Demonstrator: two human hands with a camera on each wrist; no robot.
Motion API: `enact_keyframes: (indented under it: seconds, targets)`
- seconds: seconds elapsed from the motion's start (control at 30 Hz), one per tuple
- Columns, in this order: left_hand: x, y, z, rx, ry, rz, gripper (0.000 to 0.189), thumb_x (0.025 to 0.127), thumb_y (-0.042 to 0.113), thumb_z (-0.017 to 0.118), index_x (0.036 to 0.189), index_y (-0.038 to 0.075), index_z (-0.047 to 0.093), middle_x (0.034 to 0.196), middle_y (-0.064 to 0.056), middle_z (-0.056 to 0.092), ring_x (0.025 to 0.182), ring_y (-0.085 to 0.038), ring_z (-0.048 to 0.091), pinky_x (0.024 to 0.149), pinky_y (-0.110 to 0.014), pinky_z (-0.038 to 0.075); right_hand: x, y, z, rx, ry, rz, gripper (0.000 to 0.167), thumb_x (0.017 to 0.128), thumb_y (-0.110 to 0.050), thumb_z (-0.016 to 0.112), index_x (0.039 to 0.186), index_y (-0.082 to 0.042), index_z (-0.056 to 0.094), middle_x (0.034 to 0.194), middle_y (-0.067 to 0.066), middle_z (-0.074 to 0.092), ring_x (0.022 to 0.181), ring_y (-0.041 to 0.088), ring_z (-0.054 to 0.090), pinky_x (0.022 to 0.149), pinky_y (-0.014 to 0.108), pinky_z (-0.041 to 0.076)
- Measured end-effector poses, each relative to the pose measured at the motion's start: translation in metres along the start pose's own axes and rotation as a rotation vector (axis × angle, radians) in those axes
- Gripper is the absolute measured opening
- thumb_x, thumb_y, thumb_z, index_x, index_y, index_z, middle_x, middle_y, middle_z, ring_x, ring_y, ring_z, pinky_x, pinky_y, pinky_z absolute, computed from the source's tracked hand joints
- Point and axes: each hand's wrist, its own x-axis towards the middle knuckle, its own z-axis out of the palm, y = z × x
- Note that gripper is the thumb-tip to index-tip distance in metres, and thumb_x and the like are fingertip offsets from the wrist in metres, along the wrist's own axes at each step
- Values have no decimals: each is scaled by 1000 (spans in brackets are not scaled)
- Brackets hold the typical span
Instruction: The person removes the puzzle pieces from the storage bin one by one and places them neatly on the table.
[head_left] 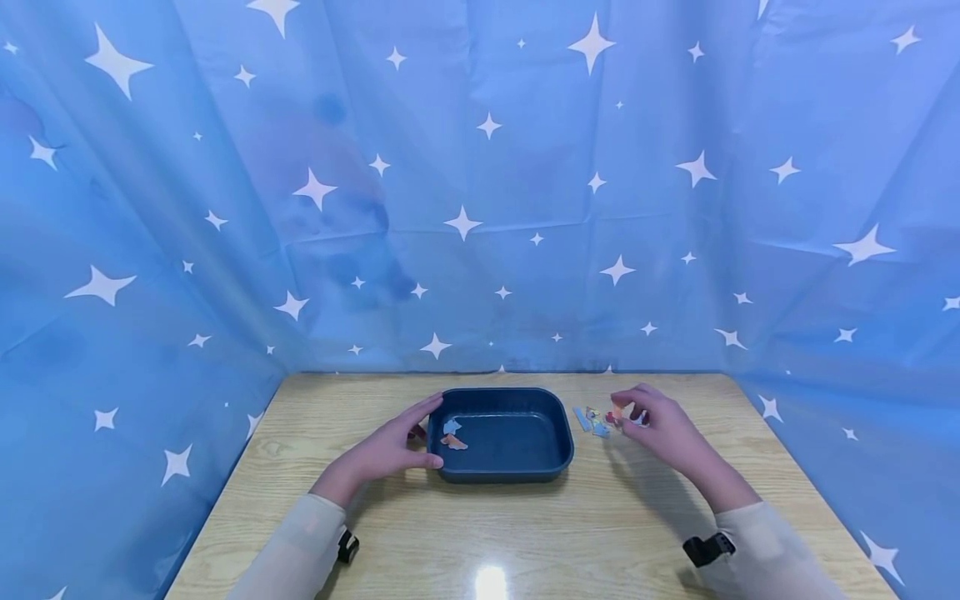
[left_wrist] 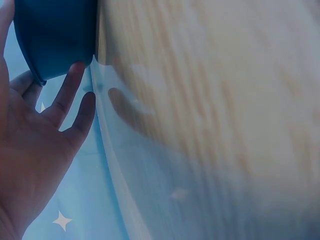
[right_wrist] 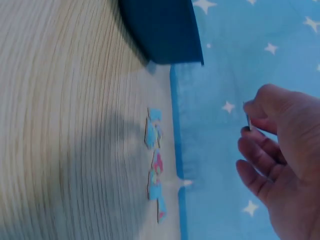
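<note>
A dark blue rectangular tray [head_left: 500,475] stands on the table; a light blue flat puzzle piece [head_left: 452,427] and an orange-brown one [head_left: 454,442] lie inside its left end. My left hand [head_left: 390,450] rests against the tray's left end, thumb at the front corner and fingers toward the back. In the left wrist view, its fingers [left_wrist: 62,100] are spread and fairly straight. Right of the tray, my right hand [head_left: 663,425] pinches a small orange puzzle piece [head_left: 618,411] between thumb and fingertips; the right wrist view shows this piece [right_wrist: 248,121] edge-on, above the table.
Several loose pieces, including a long blue one [head_left: 582,419] and a blue one [right_wrist: 150,132], lie on the wood-grain table [head_left: 420,533] between tray and right hand. A blue star-patterned curtain [head_left: 480,183] hangs behind the table and along its sides.
</note>
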Motion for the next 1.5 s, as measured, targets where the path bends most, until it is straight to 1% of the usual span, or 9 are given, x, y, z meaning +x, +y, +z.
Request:
enact_keyframes:
  seconds: [0.13,0.57,0.8,0.93,1.1,1.2,1.33,1.4,1.5]
  targets:
    - [0,-1,0,6,-1,8,103,98,35,88,179,26,24,184,6,18,118,-18,63,112,-55,50,-4,8,-6,-12,2,7,36,98,3,78,133,0,75,120,9,72,87,15,62,71,29,56]
    - [0,-1,0,-4,-2,2,104,98,36,88,179,27,23,183,6,20,132,-27,61,116,-58,48,-16,35,-12,-83,-50,81,35,100,-2,79,134,2,74,121,12,71,95,22,65,73,35,56]
    - [-1,-3,0,4,-1,8,104,98,37,89,179,26,24,184,7,17,122,-21,62,114,-57,48,-21,47,-11,-125,-84,105,35,98,0,78,133,5,73,117,11,70,93,23,65,71,37,55]
    - [-1,-3,0,12,1,3,104,98,39,88,179,27,24,184,8,17,127,-21,61,117,-58,46,-23,52,-10,-128,-112,113,34,98,0,78,132,7,73,117,13,70,92,23,66,71,37,56]
    - [0,-3,1,18,1,4,104,98,39,88,179,27,24,184,7,16,121,-20,63,115,-58,47,-25,58,-6,-120,-142,141,32,99,0,78,130,7,74,117,14,71,93,24,68,73,37,59]
    - [0,-4,1,21,3,3,104,97,39,88,178,27,25,184,7,16,128,-23,62,118,-59,45,-26,60,-6,-115,-159,153,31,99,0,78,129,8,74,115,15,70,93,25,68,74,38,60]
    - [0,-4,1,20,6,-2,104,97,40,88,178,30,24,184,9,17,152,-31,48,123,-62,40,-27,63,-4,-122,-176,156,30,98,1,78,127,9,74,112,14,70,92,24,68,75,39,60]
    - [0,-4,0,14,7,-4,105,97,40,89,179,30,24,184,10,17,155,-33,45,123,-62,41,-26,64,-3,-126,-186,152,29,98,1,78,126,10,74,111,13,70,92,23,68,74,39,59]
    - [0,-5,1,0,4,-5,105,97,38,88,179,30,23,184,8,19,144,-32,54,119,-61,45,-25,67,-1,-127,-194,162,29,97,2,78,125,9,74,110,11,70,92,23,68,75,39,59]
